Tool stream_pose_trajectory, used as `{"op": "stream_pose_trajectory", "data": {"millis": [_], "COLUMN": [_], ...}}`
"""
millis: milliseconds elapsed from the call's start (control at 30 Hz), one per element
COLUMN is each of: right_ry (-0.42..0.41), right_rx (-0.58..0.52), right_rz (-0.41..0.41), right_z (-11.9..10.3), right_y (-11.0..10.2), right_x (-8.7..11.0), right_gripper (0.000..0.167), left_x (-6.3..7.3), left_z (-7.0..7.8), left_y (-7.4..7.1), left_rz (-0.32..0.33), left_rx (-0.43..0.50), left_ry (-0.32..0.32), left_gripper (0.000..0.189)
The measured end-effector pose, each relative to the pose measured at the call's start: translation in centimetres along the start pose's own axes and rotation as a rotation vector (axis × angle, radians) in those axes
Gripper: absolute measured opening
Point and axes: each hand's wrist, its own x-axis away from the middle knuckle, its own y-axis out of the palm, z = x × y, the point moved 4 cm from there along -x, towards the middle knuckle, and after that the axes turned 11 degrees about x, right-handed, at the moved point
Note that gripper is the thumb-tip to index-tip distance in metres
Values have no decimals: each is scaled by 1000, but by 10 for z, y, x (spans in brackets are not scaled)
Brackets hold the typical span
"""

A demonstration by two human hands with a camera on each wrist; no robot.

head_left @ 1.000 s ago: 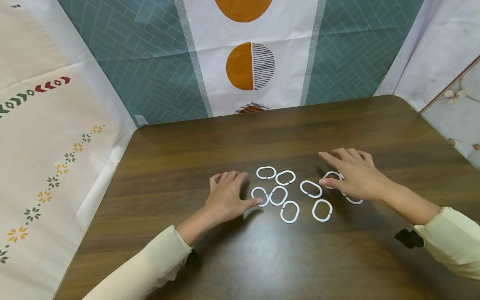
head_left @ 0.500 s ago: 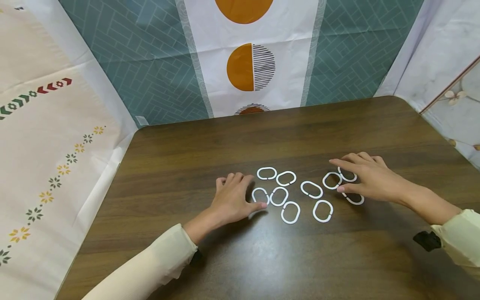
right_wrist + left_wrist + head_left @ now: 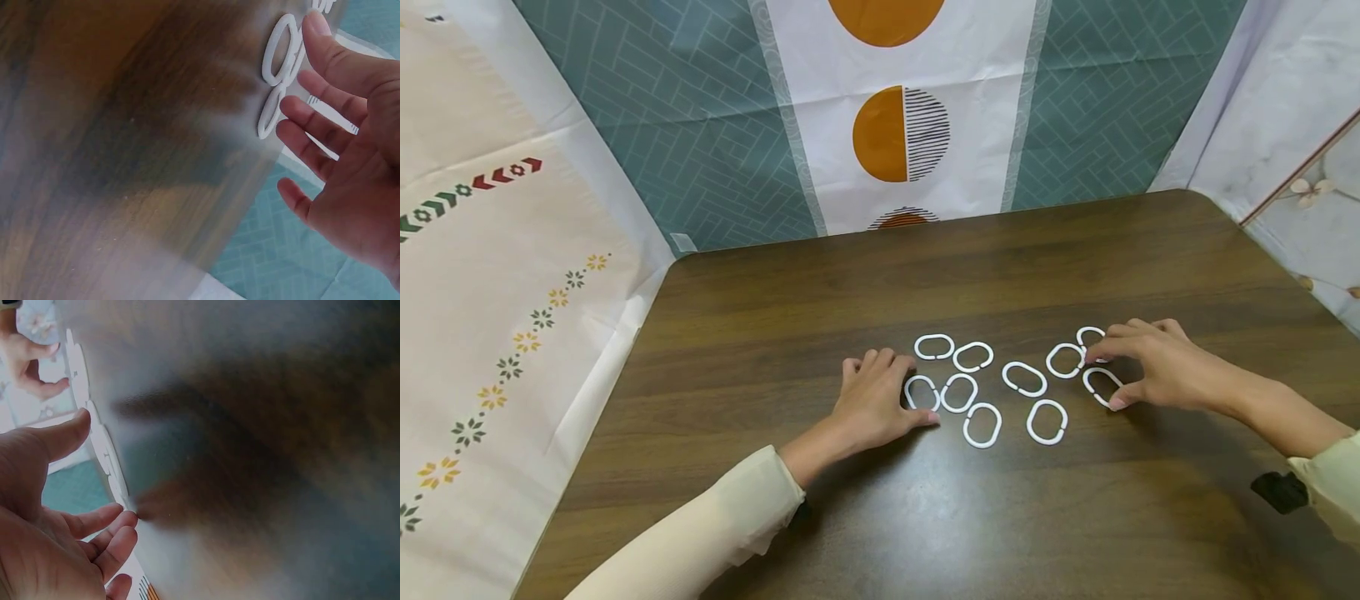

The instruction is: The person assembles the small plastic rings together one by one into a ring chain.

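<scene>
Several white oval plastic links, each with a small gap, lie loose on the brown table. My left hand (image 3: 874, 400) rests low beside the leftmost link (image 3: 911, 393), thumb and fingers spread around it without gripping. In the left wrist view the fingertips (image 3: 128, 517) are right at the table surface near the row of links. My right hand (image 3: 1161, 367) hovers at the rightmost link (image 3: 1087, 383), thumb on its near side and index finger beyond it. The far right link (image 3: 1079, 335) is partly hidden behind those fingers. The right wrist view shows the palm with nothing held.
Between the hands lie more links, among them a middle link (image 3: 1024, 379) and a near link (image 3: 1047, 422). The wooden table (image 3: 775, 300) reaches back to a patterned cloth wall (image 3: 700, 150). Printed cloths hang at the left and right.
My right hand has moved right and lower, from above the right links to around the rightmost one. My left hand has shifted slightly right, closer around the leftmost link. The links have stayed put.
</scene>
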Motion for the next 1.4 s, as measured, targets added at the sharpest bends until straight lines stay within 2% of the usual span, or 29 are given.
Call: {"op": "stream_pose_trajectory", "data": {"millis": [433,900,1100,1400], "right_ry": [-50,-22,-38,-99], "right_rx": [-2,-61,-16,58], "right_rz": [62,17,22,31], "right_z": [-1,0,-2,-6], "right_y": [9,13,12,10], "right_x": [4,3,5,4], "right_gripper": [66,64,62,58], "left_x": [-3,-7,-9,-7], "left_z": [1,-2,-5,-1], "left_y": [4,3,4,5], "left_rz": [22,18,8,15], "left_rx": [-5,73,88,53], "left_ry": [22,14,-1,39], "left_gripper": [63,55,57,55]}}
